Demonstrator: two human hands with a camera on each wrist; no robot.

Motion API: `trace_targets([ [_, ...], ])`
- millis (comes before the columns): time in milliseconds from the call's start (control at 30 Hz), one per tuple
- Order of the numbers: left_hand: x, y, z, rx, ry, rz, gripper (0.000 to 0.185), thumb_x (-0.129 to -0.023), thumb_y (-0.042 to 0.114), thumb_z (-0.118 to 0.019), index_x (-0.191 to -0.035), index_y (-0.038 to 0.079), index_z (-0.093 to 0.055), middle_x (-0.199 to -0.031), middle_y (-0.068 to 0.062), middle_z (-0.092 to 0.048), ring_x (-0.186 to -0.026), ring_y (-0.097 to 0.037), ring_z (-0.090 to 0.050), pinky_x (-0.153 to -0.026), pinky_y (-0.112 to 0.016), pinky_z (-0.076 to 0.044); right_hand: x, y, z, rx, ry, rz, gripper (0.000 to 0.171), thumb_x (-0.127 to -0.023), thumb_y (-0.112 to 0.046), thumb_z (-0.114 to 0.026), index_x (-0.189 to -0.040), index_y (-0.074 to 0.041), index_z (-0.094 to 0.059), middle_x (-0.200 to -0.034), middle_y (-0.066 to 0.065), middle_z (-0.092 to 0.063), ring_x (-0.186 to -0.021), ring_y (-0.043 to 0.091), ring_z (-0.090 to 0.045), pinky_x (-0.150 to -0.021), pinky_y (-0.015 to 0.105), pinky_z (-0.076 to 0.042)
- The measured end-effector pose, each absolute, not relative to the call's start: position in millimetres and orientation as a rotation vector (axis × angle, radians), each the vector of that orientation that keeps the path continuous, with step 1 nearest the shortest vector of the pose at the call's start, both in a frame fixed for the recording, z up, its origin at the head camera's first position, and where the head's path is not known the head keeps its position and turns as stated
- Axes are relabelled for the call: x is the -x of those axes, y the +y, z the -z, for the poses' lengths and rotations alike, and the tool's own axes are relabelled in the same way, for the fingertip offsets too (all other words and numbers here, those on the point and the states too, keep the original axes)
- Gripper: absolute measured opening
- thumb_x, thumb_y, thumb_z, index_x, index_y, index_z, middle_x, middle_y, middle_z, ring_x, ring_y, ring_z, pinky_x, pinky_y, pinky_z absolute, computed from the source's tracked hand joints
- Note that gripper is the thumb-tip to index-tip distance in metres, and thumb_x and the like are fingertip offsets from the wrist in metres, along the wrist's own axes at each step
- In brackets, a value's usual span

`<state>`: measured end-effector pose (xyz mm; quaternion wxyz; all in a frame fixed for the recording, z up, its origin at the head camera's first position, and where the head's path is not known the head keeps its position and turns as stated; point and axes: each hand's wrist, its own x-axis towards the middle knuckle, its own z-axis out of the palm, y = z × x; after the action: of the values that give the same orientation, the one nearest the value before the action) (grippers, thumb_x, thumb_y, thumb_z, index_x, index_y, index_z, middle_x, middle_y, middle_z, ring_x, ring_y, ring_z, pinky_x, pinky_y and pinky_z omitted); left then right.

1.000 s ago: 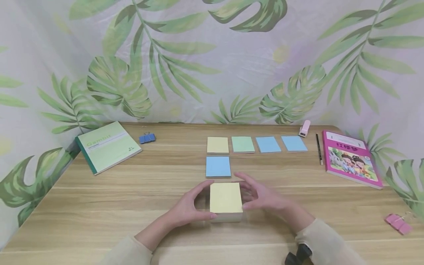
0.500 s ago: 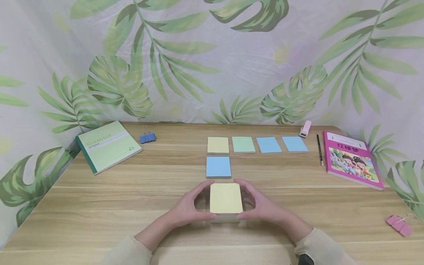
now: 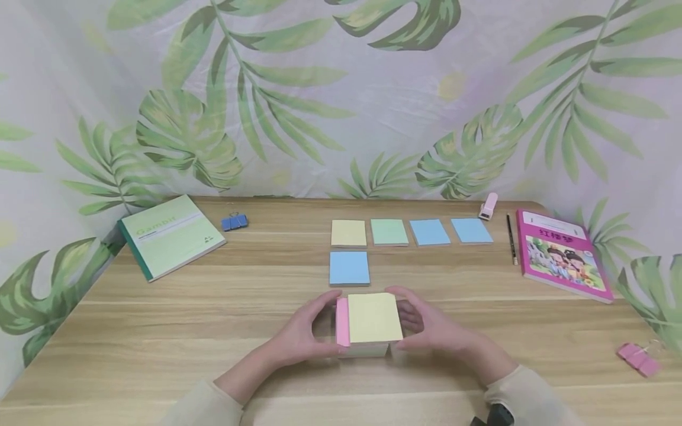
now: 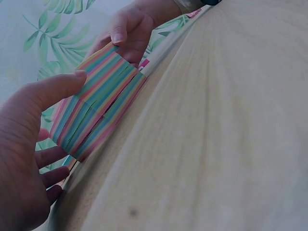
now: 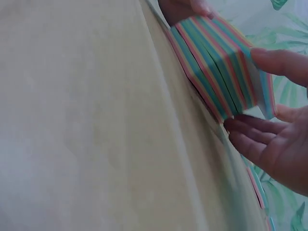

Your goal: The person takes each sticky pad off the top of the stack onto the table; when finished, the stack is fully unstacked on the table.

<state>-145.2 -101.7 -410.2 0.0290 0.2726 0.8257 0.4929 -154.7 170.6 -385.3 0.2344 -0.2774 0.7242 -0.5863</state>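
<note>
Head view, lower middle of the frame: both of my hands clasp one thick block of sticky notes [image 3: 367,322] standing on the wooden table [image 3: 160,331]. My left hand [image 3: 301,334] curls round its left side, thumb on the near edge, and my right hand [image 3: 431,328] grips its right side. The top yellow part of the block sits shifted to the right, so one pink strip shows along its left edge. Left wrist view shows the side of the block [image 4: 96,108] striped in many colours, split into slabs that lean apart, with my thumb on the upper corner. Right wrist view shows the same striped stack [image 5: 221,67] lifted off the table at an angle, my fingers [image 5: 269,139] beneath it. Above the block in the head view lie five flat pads: one blue pad [image 3: 349,268] just behind it, then a row of four, one yellow [image 3: 348,232], one green [image 3: 389,231] and two blue [image 3: 450,231]. Upper left holds one green book [image 3: 169,235] and one blue binder clip [image 3: 234,222]. At right are one pink stapler [image 3: 488,206], one pencil [image 3: 511,238], one pink picture book [image 3: 562,254] and, lower right, a small cluster of pink binder clips [image 3: 639,359].
</note>
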Motion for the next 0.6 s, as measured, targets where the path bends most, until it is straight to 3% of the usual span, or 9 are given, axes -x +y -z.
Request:
trace_targets([
  [267,145,-102,410,-0.865,2.627,-1.397,0.092,-0.057,0.048,-0.075,-0.132,0.013,-0.035,-0.122,0.006,-0.043,-0.114,-0.014,-0.035,-0.095,-0.04,-0.025,171,190,384,0.742,1.604,1.853,0.085,-0.071,0.015,-0.058,-0.136,-0.002,-0.005,-0.13,0.025,-0.029,-0.112,0.032,-0.039,-0.084,0.037,-0.04],
  [467,144,-103,410,-0.865,2.621,-1.393,0.092,-0.057,0.047,-0.074,-0.132,0.012,-0.034,-0.124,0.004,-0.042,-0.115,-0.015,-0.034,-0.095,-0.041,-0.026,189,201,379,0.489,1.598,1.976,0.09,-0.069,0.018,-0.055,-0.138,-0.011,-0.006,-0.137,0.023,-0.017,-0.108,0.029,-0.045,-0.083,0.033,-0.042],
  [600,145,-102,410,-0.888,2.615,-1.396,0.091,-0.058,0.047,-0.074,-0.131,0.011,-0.034,-0.123,0.005,-0.043,-0.115,-0.014,-0.034,-0.095,-0.041,-0.026,209,209,382,0.395,1.61,2.03,0.086,-0.073,0.017,-0.052,-0.139,-0.016,-0.006,-0.138,0.023,-0.012,-0.1,0.024,-0.051,-0.077,0.028,-0.045],
])
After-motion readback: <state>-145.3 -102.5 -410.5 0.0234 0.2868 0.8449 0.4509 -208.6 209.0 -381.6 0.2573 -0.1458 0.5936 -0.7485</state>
